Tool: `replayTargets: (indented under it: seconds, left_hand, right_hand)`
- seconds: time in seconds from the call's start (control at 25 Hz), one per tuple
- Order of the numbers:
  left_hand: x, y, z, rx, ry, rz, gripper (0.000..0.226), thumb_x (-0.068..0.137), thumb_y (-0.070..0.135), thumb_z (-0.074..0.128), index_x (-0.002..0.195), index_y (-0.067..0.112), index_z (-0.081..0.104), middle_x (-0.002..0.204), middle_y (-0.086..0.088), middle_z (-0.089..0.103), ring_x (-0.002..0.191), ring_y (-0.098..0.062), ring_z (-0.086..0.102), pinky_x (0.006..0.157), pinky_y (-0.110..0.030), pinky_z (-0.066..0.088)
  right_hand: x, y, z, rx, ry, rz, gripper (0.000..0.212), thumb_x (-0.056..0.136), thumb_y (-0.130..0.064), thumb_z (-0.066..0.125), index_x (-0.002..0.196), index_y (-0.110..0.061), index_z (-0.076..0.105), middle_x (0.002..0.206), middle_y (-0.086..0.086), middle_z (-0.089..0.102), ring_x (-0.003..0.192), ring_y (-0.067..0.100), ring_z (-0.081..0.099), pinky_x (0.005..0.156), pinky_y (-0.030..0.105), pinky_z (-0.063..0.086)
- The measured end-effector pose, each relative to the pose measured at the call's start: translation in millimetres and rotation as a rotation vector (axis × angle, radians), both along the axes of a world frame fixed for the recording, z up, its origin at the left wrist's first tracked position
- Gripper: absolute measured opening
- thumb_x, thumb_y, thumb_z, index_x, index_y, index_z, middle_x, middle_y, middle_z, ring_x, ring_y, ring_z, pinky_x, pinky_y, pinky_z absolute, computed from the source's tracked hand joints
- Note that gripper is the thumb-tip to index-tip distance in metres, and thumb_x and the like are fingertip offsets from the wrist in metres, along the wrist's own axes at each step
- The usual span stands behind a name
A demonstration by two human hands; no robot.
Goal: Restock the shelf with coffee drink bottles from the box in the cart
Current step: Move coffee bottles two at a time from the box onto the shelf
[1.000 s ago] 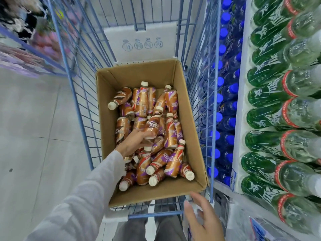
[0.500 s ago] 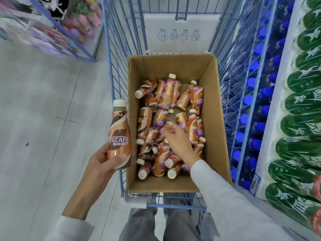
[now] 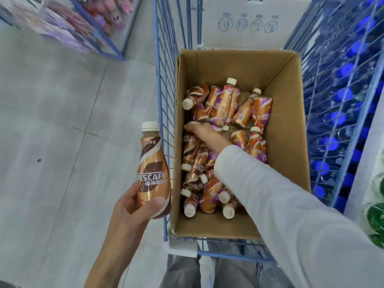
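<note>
One brown-and-gold plastic coffee drink bottle with a white cap (image 3: 152, 173) is held upright in the left hand (image 3: 133, 206), outside the left wall of the blue wire cart (image 3: 164, 121) and above the grey tiled floor (image 3: 52, 121). The thumb is curled across the lower front of the bottle and the fingers are wrapped behind it. This grip and position are unchanged from half a second ago. One second ago the same hand was down in the box, closing on a bottle.

The open brown cardboard box (image 3: 288, 142) is seated in the cart. A loose pile of like bottles (image 3: 220, 104) is lying in it on their sides, at mixed angles.

The right hand (image 3: 201, 132) is noted inside the box, palm down, lying on the bottles. Its fingertips are up near the box's left wall. Half a second ago it was over the middle of the pile, so it has been moved leftward and farther from the person. Whether anything is gripped under it cannot be told, since the palm side is hidden. Its white long sleeve (image 3: 270, 194) is laid across the near right part of the box.

Beyond the cart's right wall, a shelf of dark bottles with blue caps (image 3: 342, 113) is seen through the wire.
</note>
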State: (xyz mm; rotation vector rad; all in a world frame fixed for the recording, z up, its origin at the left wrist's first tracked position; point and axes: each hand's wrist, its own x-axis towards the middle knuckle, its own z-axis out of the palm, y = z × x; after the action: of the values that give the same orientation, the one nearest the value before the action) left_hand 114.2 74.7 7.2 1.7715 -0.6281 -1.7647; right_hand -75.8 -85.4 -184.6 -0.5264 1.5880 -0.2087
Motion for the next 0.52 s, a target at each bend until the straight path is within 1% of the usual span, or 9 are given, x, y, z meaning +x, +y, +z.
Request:
replayTargets:
  seconds: [0.04, 0.08, 0.16, 0.24, 0.32, 0.4, 0.48, 0.52]
  left_hand:
    - [2, 0, -1, 0.002, -0.001, 0.005, 0.069, 0.055, 0.035, 0.082, 0.12, 0.015, 0.069, 0.114, -0.012, 0.075, 0.104, -0.032, 0.072, 0.087, -0.043, 0.053]
    - [4, 0, -1, 0.006, 0.0, 0.008, 0.07, 0.055, 0.035, 0.082, 0.121, 0.015, 0.068, 0.114, -0.012, 0.075, 0.105, -0.032, 0.072, 0.087, -0.042, 0.053]
    - [7, 0, 0, 0.016, -0.002, 0.006, 0.072, 0.054, 0.037, 0.081, 0.121, 0.015, 0.067, 0.113, -0.01, 0.075, 0.105, -0.029, 0.072, 0.081, -0.034, 0.058]
    - [8, -1, 3, 0.017, 0.009, 0.009, 0.074, 0.052, 0.039, 0.082, 0.121, 0.015, 0.066, 0.112, -0.009, 0.076, 0.104, -0.027, 0.073, 0.073, -0.027, 0.06]
    - [7, -5, 8, 0.019, 0.021, 0.004, 0.075, 0.051, 0.04, 0.082, 0.121, 0.017, 0.066, 0.113, -0.008, 0.076, 0.104, -0.026, 0.073, 0.074, -0.027, 0.06]
    - [5, -9, 15, 0.017, 0.031, -0.006, 0.074, 0.05, 0.04, 0.082, 0.12, 0.019, 0.066, 0.112, -0.008, 0.076, 0.103, -0.026, 0.073, 0.081, -0.033, 0.056]
    - [0, -13, 20, 0.009, 0.035, -0.032, 0.074, 0.051, 0.038, 0.082, 0.12, 0.017, 0.066, 0.11, -0.011, 0.076, 0.103, -0.029, 0.073, 0.085, -0.039, 0.054]
    - [-2, -15, 22, 0.003, 0.034, -0.05, 0.075, 0.051, 0.037, 0.083, 0.121, 0.016, 0.066, 0.111, -0.011, 0.076, 0.104, -0.03, 0.072, 0.087, -0.041, 0.054]
  right_hand:
    - [-2, 0, -4, -0.007, -0.002, -0.022, 0.048, 0.08, -0.051, 0.074, 0.117, -0.023, 0.067, 0.116, 0.005, 0.067, 0.103, 0.024, 0.064, 0.099, 0.039, 0.052]
    - [-4, 1, -6, 0.002, 0.0, -0.061, 0.057, 0.074, -0.051, 0.078, 0.12, -0.02, 0.066, 0.113, 0.005, 0.068, 0.1, 0.022, 0.065, 0.093, 0.038, 0.054]
    - [-9, 4, -4, 0.051, -0.037, -0.173, 0.074, 0.066, -0.048, 0.084, 0.127, -0.014, 0.06, 0.111, 0.005, 0.07, 0.096, 0.022, 0.067, 0.082, 0.035, 0.056]
    - [-20, 10, 6, 0.06, -0.103, -0.282, 0.076, 0.065, -0.04, 0.088, 0.129, -0.013, 0.058, 0.109, 0.004, 0.072, 0.096, 0.02, 0.07, 0.077, 0.033, 0.058]
    - [-36, 19, 26, 0.038, -0.156, -0.337, 0.066, 0.069, -0.034, 0.089, 0.126, -0.013, 0.062, 0.107, 0.004, 0.074, 0.097, 0.019, 0.071, 0.082, 0.033, 0.06]
    - [-56, 36, 51, 0.02, -0.209, -0.384, 0.057, 0.075, -0.031, 0.087, 0.124, -0.012, 0.065, 0.107, 0.005, 0.076, 0.102, 0.021, 0.072, 0.092, 0.036, 0.059]
    - [-75, 56, 78, 0.018, -0.297, -0.497, 0.047, 0.079, -0.027, 0.084, 0.12, -0.011, 0.068, 0.104, 0.006, 0.077, 0.109, 0.026, 0.07, 0.097, 0.042, 0.057]
    - [-82, 67, 92, 0.023, -0.347, -0.571, 0.045, 0.08, -0.024, 0.083, 0.12, -0.009, 0.068, 0.105, 0.007, 0.076, 0.113, 0.028, 0.068, 0.098, 0.043, 0.057]
